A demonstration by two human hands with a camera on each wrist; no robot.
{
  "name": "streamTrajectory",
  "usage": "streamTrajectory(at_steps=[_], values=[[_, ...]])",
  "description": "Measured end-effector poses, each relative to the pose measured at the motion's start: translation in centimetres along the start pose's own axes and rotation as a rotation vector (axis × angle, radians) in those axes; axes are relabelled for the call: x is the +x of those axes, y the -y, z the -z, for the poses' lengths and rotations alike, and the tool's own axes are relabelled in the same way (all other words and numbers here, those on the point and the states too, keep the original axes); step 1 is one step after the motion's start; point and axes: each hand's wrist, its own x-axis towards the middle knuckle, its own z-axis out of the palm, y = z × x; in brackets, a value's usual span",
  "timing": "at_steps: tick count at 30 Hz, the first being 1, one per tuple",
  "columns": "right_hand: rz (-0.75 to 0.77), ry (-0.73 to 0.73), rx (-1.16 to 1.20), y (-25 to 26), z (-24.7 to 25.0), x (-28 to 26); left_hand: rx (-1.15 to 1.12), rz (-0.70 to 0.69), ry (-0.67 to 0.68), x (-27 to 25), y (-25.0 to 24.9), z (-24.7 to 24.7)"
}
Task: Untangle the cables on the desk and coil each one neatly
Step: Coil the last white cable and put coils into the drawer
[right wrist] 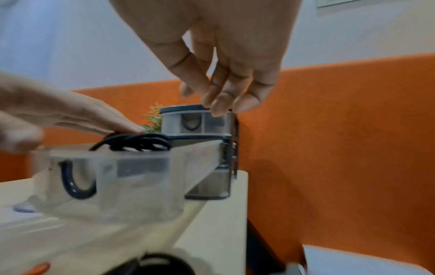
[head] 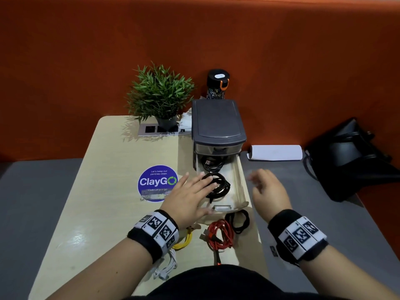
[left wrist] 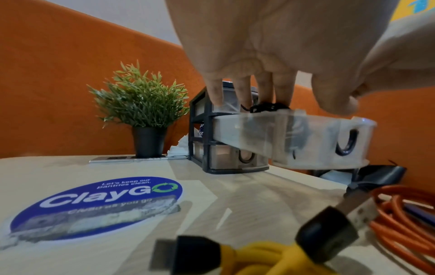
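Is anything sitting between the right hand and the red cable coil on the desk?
Nothing visible blocks it. The right hand hovers open, off the desk's right edge beside the pulled-out drawer. The red cable coil lies nearer the person, uncovered. A small black coil lies beside it, just below the drawer front, not on top of it.
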Motion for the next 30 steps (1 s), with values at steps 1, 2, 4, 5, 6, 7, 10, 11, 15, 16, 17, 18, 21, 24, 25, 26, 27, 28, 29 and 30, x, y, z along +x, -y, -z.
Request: streamTrajectory(at_steps=[1, 2, 4, 5, 6, 7, 10, 11, 15, 16, 17, 18, 21, 24, 25, 26, 27, 28, 29, 30], values=[[-0.107, 0.011, -0.003, -0.7, 0.1, -0.1, 0.011, -0.008, 0.011, 0.0, 0.0, 0.1], [-0.204, 0.076, -0.053, -1.5, 0.1, -0.3, 0.024, -0.029, 0.013, 0.1, -0.1, 0.0], [-0.318, 0.284, -0.185, -2.6, -0.9, -0.8, 0.037, -0.041, 0.016, 0.1, -0.5, 0.6], [-0.347, 0.363, -0.218, -3.1, -1.7, -1.1, 0.056, -0.037, 0.0, 0.2, -0.8, 0.9], [-0.371, 0.409, -0.218, -3.4, -2.5, -1.3, 0.06, -0.037, 0.0, 0.2, -1.0, 1.1], [-0.392, 0.422, -0.203, -3.5, -3.2, -1.5, 0.046, -0.048, -0.005, 0.1, -1.1, 0.9], [-0.427, 0.373, -0.175, -3.8, -4.5, -1.9, 0.008, -0.028, 0.048, 0.1, -1.1, 0.3], [-0.438, 0.358, -0.175, -3.9, -4.6, -1.8, 0.011, -0.031, 0.036, 0.1, -1.1, 0.3], [-0.48, 0.371, -0.228, -4.8, -3.5, -1.0, 0.043, -0.031, 0.049, 0.1, -1.1, 0.7], [-0.483, 0.352, -0.24, -5.0, -2.6, -0.7, 0.055, -0.029, 0.05, 0.1, -1.1, 0.7], [-0.485, 0.322, -0.25, -5.2, -1.6, -0.4, 0.052, -0.029, 0.051, 0.1, -1.1, 0.8], [-0.482, 0.283, -0.266, -5.3, -0.5, 0.1, 0.049, -0.029, 0.054, 0.1, -1.0, 0.8], [-0.474, 0.135, -0.296, -4.9, 3.0, 1.4, 0.052, -0.034, 0.064, 0.2, -0.9, 0.8], [-0.423, -0.044, -0.175, -3.6, 5.1, 2.8, 0.09, -0.052, 0.064, 0.5, -1.0, 0.9], [-0.395, -0.076, -0.121, -2.9, 5.3, 3.2, 0.113, -0.058, 0.063, 0.6, -1.1, 0.8], [-0.368, -0.084, -0.064, -2.0, 5.3, 3.6, 0.136, -0.067, 0.057, 0.7, -1.1, 0.7], [-0.35, -0.074, 0.003, -1.3, 4.8, 3.9, 0.153, -0.074, 0.049, 0.8, -1.1, 0.6], [-0.34, -0.054, 0.074, -0.5, 4.0, 4.2, 0.162, -0.078, 0.044, 0.8, -1.0, 0.5], [-0.338, -0.027, 0.132, 0.2, 3.0, 4.5, 0.166, -0.077, 0.041, 0.9, -1.0, 0.5], [-0.341, 0.004, 0.169, 0.9, 1.9, 4.7, 0.165, -0.075, 0.043, 0.9, -1.0, 0.4]])
